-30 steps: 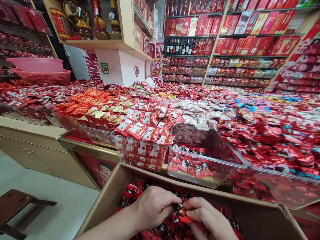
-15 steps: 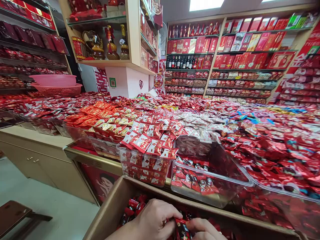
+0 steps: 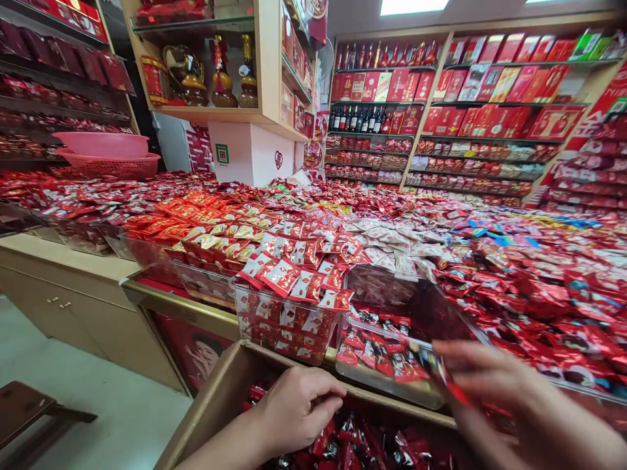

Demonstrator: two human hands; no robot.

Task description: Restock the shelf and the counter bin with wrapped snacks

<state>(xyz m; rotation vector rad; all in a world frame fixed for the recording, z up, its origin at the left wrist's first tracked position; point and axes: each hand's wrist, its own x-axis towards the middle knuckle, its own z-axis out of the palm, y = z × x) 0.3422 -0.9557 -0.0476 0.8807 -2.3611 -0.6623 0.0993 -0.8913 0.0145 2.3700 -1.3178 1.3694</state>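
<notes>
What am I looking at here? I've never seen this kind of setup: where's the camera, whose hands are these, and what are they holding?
There's no machine: the camera sits on a person's head, looking forward and down at their own bare hands. The left hand is curled over an open cardboard box containing shiny red-and-dark wrapped pieces; I can't tell whether it grips any. The right hand, blurred, holds a dark-and-red item beside a partly filled clear bin. Beyond, small packets lie heaped across the display, with stocked shelves behind.
</notes>
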